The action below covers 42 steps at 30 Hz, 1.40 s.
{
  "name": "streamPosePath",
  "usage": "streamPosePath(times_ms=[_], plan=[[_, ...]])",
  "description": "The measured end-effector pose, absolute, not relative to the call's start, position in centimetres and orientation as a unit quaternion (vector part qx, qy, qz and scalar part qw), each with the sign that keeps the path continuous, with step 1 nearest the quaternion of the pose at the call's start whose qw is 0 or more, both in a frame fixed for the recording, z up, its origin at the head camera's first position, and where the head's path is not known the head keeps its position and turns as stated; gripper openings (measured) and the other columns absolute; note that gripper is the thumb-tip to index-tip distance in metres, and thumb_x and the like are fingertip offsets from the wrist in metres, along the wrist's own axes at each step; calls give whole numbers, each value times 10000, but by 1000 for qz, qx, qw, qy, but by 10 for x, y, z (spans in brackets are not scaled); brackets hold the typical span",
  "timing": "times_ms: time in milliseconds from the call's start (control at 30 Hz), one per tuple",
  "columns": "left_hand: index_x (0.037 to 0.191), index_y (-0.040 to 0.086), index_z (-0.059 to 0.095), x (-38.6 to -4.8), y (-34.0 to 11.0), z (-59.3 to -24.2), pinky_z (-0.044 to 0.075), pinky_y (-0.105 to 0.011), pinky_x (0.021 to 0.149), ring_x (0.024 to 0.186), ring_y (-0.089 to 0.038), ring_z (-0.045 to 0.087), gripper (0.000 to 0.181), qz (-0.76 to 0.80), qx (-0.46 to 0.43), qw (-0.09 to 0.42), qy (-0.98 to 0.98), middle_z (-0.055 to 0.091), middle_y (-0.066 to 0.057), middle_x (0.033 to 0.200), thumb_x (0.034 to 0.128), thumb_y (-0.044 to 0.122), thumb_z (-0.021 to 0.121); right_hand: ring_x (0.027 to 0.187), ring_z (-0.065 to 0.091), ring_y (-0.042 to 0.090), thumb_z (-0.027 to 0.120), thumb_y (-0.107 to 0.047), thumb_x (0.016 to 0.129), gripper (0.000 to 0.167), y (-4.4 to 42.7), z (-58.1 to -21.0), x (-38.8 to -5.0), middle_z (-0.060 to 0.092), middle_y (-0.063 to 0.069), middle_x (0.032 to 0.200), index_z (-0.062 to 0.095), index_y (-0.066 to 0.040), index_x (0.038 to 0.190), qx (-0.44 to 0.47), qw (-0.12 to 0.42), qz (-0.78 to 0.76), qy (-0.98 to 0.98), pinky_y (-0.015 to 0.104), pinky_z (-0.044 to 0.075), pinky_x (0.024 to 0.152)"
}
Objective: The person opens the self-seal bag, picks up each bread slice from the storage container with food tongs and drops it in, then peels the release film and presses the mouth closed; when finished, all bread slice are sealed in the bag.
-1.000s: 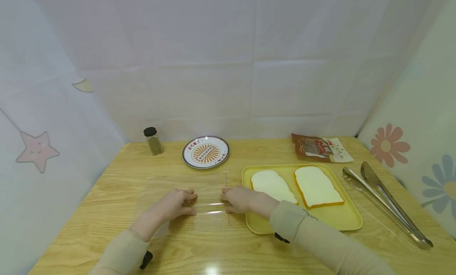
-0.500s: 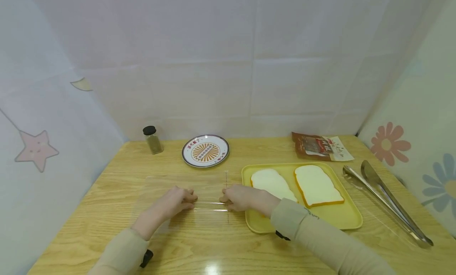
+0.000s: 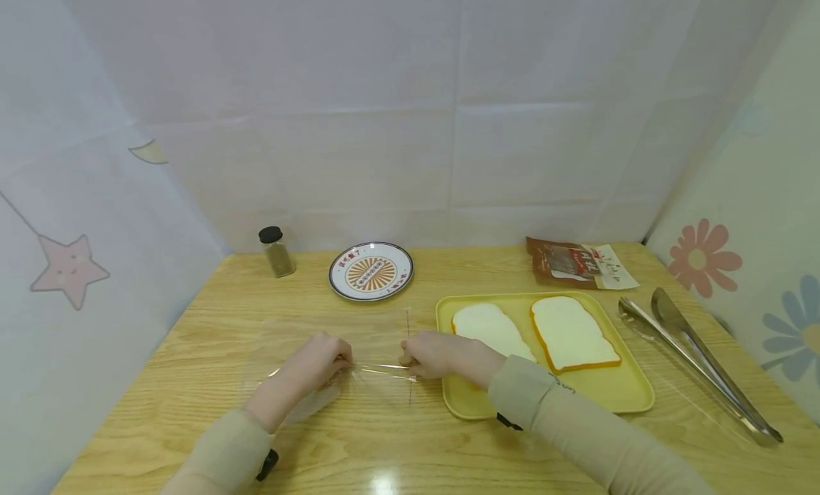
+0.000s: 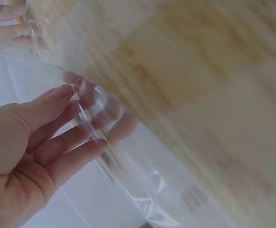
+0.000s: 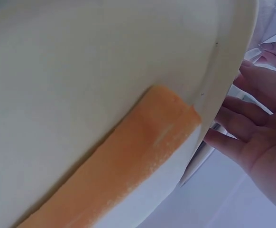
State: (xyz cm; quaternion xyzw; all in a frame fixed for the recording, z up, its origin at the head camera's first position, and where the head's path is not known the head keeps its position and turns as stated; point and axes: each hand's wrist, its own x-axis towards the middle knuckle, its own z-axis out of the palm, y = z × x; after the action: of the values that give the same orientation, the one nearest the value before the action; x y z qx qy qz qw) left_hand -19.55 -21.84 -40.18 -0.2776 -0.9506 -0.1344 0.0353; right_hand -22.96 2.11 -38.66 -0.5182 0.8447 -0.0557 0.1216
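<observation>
A clear plastic film or bag (image 3: 378, 392) lies on the table before the person, creased between the two hands. The left hand (image 3: 318, 361) pinches its near edge between thumb and fingers; in the left wrist view the film (image 4: 157, 183) drapes over the fingertips of that left hand (image 4: 48, 137). At the film's right side, by a printed strip, the right hand (image 3: 434, 354) pinches the same edge. Seen from the right wrist, this right hand (image 5: 259, 116) is beside the tray rim (image 5: 233, 61), its lower fingers loosely bent.
Right of the film sits a yellow tray (image 3: 602, 395) with two bread slices (image 3: 573, 336). Metal tongs (image 3: 698, 370) lie farther right. Along the back stand a black-capped jar (image 3: 278, 256), a patterned plate (image 3: 371, 272) and a brown food packet (image 3: 576, 266).
The left hand's fingers have closed together on the film's edge, and the film between the hands is more creased. The right hand has hardly moved.
</observation>
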Motion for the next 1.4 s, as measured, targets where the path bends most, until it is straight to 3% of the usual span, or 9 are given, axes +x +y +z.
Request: streamPosePath(times_ms=[133,233,333,467,600,900,1100,1300,1400], plan=[[674,95,676,-197,-218,-404,445,-171,529,579,-16,507,130,-135,-277,39,-950,654,19,653,781,40,726,650,454,78,604,-109,912,141,21,-387,-229,504,-9,792,694,-84,1018,-528,111,-14,842,150,420,590],[661,90,661,-197,-218,-404,445,-174,523,577,-19,510,148,-140,-278,43,-949,648,16,644,778,25,724,867,605,160,590,-144,927,300,20,-386,-226,607,85,1053,632,-124,1224,-518,118,14,847,218,528,787],[654,90,645,-197,-218,-403,433,-170,514,570,-15,494,166,-144,-275,43,-949,635,18,633,777,10,722,1122,586,243,584,-142,929,385,20,-385,-224,550,158,1290,565,-128,1314,-496,142,17,856,274,492,978],[648,101,604,-197,-216,-403,404,-164,505,565,-16,454,209,-148,-268,49,-951,591,39,615,772,-30,710,879,595,162,577,-112,928,160,21,-384,-225,602,86,1037,654,-62,1059,-503,144,-2,852,199,510,784],[644,108,566,-196,-214,-404,385,-162,511,574,-32,428,245,-161,-261,52,-950,547,58,612,736,-63,715,612,356,81,580,-56,906,146,23,-383,-226,401,-22,733,594,-44,762,-519,135,-31,844,145,318,534],[676,81,583,-198,-219,-404,444,-189,543,607,-66,516,221,-190,-237,42,-952,610,9,648,701,-87,723,597,376,69,569,-106,934,116,19,-385,-229,399,-33,730,604,-67,831,-526,132,-16,840,140,340,523],[749,53,698,-198,-221,-403,506,-208,591,664,-95,585,100,-159,-272,61,-947,634,-9,720,743,-44,723,845,605,147,545,-141,954,255,16,-385,-225,610,75,1083,629,-126,1194,-499,140,18,855,221,536,799],[701,89,708,-200,-219,-405,496,-197,587,653,-67,550,95,-145,-318,65,-935,582,21,710,785,47,722,1115,592,228,557,-146,943,362,14,-384,-220,571,108,1254,568,-154,1305,-476,150,34,866,274,491,980],[657,103,658,-200,-215,-404,467,-187,556,616,-27,521,154,-148,-310,52,-938,616,35,671,783,45,724,1300,467,247,558,-149,941,430,14,-384,-218,441,143,1439,508,-158,1368,-455,162,29,875,295,387,1102]])
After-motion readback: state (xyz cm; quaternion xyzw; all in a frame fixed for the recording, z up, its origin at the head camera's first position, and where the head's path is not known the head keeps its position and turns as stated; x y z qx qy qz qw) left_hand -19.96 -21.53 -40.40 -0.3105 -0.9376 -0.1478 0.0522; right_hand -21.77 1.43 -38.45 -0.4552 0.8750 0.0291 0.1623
